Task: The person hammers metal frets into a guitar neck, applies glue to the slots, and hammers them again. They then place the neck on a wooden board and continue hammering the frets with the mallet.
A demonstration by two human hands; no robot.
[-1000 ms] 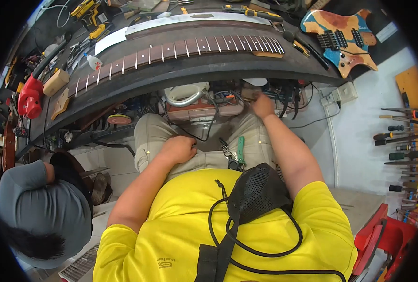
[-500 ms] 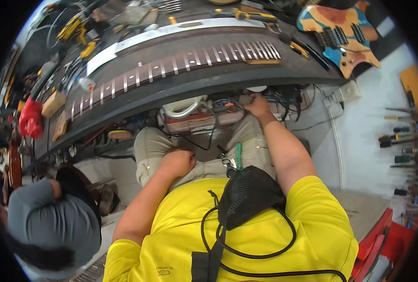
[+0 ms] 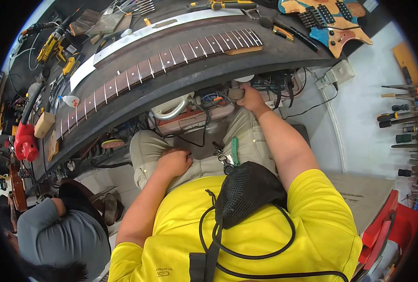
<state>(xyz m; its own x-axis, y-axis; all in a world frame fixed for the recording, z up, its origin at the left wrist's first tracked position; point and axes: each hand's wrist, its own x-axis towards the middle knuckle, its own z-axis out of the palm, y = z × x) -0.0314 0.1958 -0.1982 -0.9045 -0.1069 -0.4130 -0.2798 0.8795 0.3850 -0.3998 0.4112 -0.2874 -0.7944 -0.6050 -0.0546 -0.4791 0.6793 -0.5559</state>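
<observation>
My right hand [image 3: 252,98] reaches under the front edge of the workbench, its fingers closed on a small grey-brown block [image 3: 236,94]. Its exact kind cannot be made out. Just above that hand is part of a white round thing [image 3: 244,78], mostly hidden by the bench edge. My left hand [image 3: 175,162] rests on my lap with the fingers curled in and nothing visible in it. On the bench above lies a long guitar neck [image 3: 150,68] with a dark fretted fingerboard, apart from both hands.
Below the bench are a case with a pale handle [image 3: 171,113], cables and a round pad [image 3: 112,143]. A guitar body [image 3: 333,23], a yellow drill [image 3: 54,44] and a red power tool [image 3: 25,141] lie on top. Another person [image 3: 63,235] sits at left. Tools hang on the right wall.
The view has turned slightly, shifting the bench items left and up. My right hand stays under the bench edge, with the block showing more clearly. My left hand stays on my lap.
</observation>
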